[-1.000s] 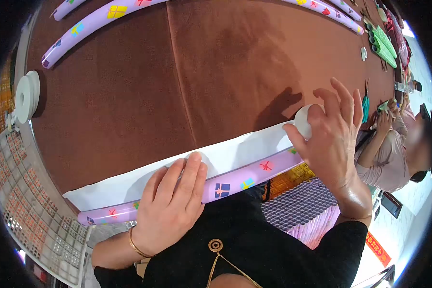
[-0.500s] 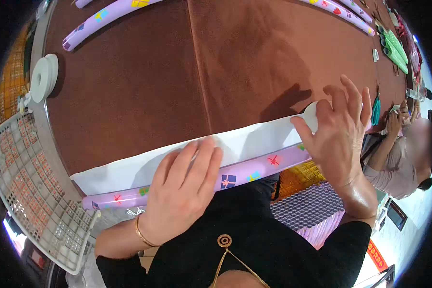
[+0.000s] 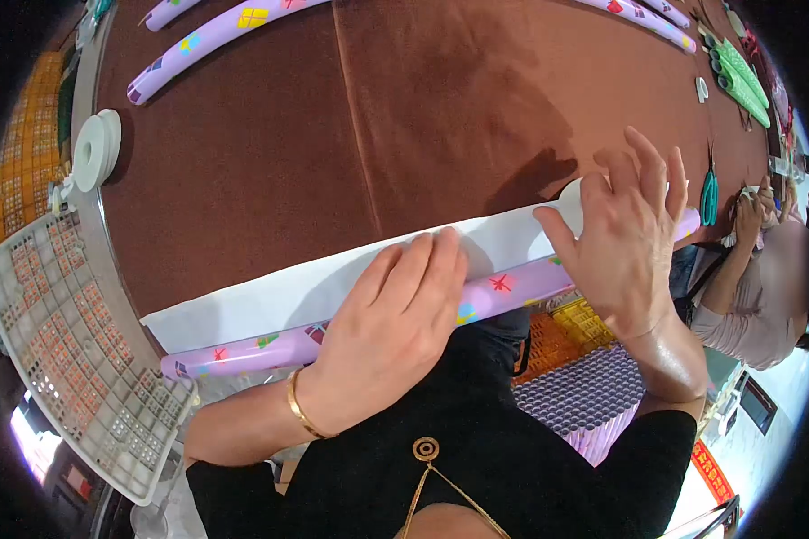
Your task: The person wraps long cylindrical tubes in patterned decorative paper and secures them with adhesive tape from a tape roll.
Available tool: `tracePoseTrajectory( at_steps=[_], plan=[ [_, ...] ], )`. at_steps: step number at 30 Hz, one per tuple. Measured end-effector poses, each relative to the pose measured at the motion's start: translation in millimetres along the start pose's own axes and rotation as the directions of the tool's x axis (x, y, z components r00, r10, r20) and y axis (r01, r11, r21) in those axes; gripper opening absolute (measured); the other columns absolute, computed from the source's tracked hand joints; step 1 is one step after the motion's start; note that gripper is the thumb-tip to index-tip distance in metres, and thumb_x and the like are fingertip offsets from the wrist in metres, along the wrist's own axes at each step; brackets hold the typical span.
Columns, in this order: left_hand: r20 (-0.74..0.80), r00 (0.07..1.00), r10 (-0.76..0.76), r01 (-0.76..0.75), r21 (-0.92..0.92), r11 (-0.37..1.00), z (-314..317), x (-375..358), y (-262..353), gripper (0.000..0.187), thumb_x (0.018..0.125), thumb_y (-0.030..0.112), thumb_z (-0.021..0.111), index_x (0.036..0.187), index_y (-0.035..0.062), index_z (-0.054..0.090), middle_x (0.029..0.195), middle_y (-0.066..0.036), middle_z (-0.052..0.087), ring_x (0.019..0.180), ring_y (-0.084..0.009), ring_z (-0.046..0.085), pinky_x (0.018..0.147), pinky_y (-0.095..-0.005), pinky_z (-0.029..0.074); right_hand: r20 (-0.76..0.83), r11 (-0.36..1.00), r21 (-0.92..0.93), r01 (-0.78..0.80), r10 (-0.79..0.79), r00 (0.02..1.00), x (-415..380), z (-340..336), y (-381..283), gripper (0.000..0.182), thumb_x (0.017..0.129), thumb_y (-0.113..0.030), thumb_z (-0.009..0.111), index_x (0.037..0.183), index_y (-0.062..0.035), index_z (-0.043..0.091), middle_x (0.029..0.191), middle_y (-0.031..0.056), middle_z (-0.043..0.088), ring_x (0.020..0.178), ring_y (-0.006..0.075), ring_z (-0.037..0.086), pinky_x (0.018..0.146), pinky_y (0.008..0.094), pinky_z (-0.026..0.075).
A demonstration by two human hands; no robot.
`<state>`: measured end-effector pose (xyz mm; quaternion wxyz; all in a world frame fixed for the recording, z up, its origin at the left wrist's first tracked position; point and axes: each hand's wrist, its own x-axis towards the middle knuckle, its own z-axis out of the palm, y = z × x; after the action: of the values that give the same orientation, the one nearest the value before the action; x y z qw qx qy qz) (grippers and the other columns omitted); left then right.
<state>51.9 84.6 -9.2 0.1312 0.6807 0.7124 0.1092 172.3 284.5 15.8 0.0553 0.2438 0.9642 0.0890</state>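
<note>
A long purple roll with printed gift shapes [image 3: 243, 351] lies along the near edge of the brown table. From it a strip of white sheet [image 3: 234, 314] extends flat over the tabletop. My left hand [image 3: 391, 328] rests palm down across the strip and the roll, fingers stretched and close side by side. Near the roll's right end is my right hand [image 3: 625, 238], its fingers spread and raised, thumb pointing left over the white sheet. Under and behind that hand a white round piece [image 3: 571, 193] shows in part.
More purple rolls [image 3: 189, 43] lie at the far side. White spools [image 3: 96, 151] sit at the left edge, above a white plastic basket [image 3: 81, 359]. Teal scissors [image 3: 709, 198] and green rolls [image 3: 742, 85] are at right. A co-worker [image 3: 751, 296] sits beyond.
My left hand has slid right and slightly up along the strip and roll. My right hand stays near the right end, fingers still spread. The view has shifted slightly.
</note>
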Motion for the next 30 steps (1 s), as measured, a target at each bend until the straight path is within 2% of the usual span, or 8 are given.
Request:
tracePoseTrajectory(
  at_steps=[6,9,12,14,16,21,26,30],
  plan=[
    [-0.027,0.999,0.046,-0.046,0.005,0.999,8.5,13.7,3.9,0.065,0.068,0.022,0.075,0.125,-0.0037,0.057,0.138,-0.017,0.051,0.122,-0.0301,0.051,0.101,-0.0411,0.044,-0.016,1.0,0.016,0.016,-0.016,1.0,1.3,4.1,-0.1,0.048,0.077,-0.038,0.075,0.103,0.0018,0.069,0.117,0.0139,0.061,0.131,0.0328,0.042,0.115,0.0518,0.019],
    [-0.014,0.998,0.057,-0.057,-0.003,0.998,10.1,14.7,4.1,0.065,0.067,0.022,0.075,0.124,-0.0035,0.058,0.137,-0.017,0.052,0.121,-0.03,0.052,0.1,-0.041,0.044,-0.041,1.0,0.029,0.0,0.001,0.999,0.5,2.9,1.0,0.047,0.076,-0.039,0.076,0.098,0.0022,0.071,0.115,0.0148,0.063,0.131,0.0334,0.043,0.116,0.0519,0.018],
    [-0.011,0.999,0.051,-0.051,-0.002,0.999,6.7,8.8,0.7,0.065,0.067,0.022,0.076,0.123,-0.0033,0.058,0.135,-0.017,0.053,0.12,-0.03,0.053,0.099,-0.041,0.045,0.002,0.997,0.082,0.006,-0.007,1.0,-1.5,-0.7,10.5,0.045,0.075,-0.041,0.076,0.09,0.0016,0.073,0.109,0.016,0.065,0.13,0.0344,0.044,0.115,0.0523,0.019],
    [-0.003,0.999,0.045,-0.045,-0.007,0.999,2.1,1.9,-3.3,0.065,0.066,0.022,0.077,0.123,-0.0032,0.058,0.134,-0.016,0.054,0.12,-0.0299,0.053,0.098,-0.041,0.045,-0.001,0.975,0.208,0.078,-0.08,0.997,-4.4,-2.5,19.7,0.045,0.074,-0.043,0.077,0.083,0.0011,0.073,0.104,0.017,0.066,0.129,0.0367,0.046,0.114,0.053,0.021],
    [-0.018,0.999,0.041,-0.041,0.014,0.999,-4.2,-4.5,-5.0,0.042,0.08,0.013,0.06,0.117,-0.0057,0.062,0.127,-0.016,0.057,0.114,-0.0261,0.055,0.094,-0.0374,0.048,-0.003,0.965,0.245,0.09,-0.092,0.996,-8.9,-5.6,25.0,0.045,0.074,-0.042,0.077,0.082,0.0012,0.073,0.103,0.0175,0.066,0.128,0.038,0.047,0.114,0.0534,0.022],
    [-0.008,1.0,-0.012,0.012,0.04,0.999,-5.3,-5.7,2.9,0.043,0.079,0.012,0.061,0.119,-0.001,0.063,0.129,-0.012,0.057,0.111,-0.0249,0.056,0.091,-0.0378,0.048,0.028,0.948,0.294,0.122,-0.136,0.99,-11.2,-10.7,32.8,0.043,0.073,-0.04,0.078,0.081,0.0015,0.07,0.102,0.0177,0.065,0.127,0.041,0.047,0.112,0.0538,0.025],
    [-0.041,0.999,-0.002,0.004,0.051,0.999,-1.5,-6.9,2.8,0.04,0.08,0.013,0.063,0.119,0.0023,0.064,0.129,-0.01,0.057,0.111,-0.0247,0.055,0.09,-0.038,0.048,-0.038,0.953,0.264,0.148,-0.143,0.989,-8.8,-17.0,39.6,0.042,0.07,-0.038,0.08,0.077,-0.0006,0.063,0.104,0.0167,0.063,0.127,0.0409,0.048,0.109,0.0544,0.028],
    [-0.019,1.0,-0.02,0.02,0.009,1.0,-1.0,-9.1,2.4,0.041,0.08,0.017,0.065,0.12,0.0062,0.065,0.131,-0.011,0.056,0.114,-0.0256,0.055,0.093,-0.0406,0.046,-0.015,0.938,0.311,0.156,-0.159,0.987,-7.0,-24.2,38.5,0.042,0.072,-0.039,0.079,0.078,-0.0014,0.063,0.108,0.0172,0.064,0.128,0.041,0.047,0.11,0.0563,0.027]
  ],
)
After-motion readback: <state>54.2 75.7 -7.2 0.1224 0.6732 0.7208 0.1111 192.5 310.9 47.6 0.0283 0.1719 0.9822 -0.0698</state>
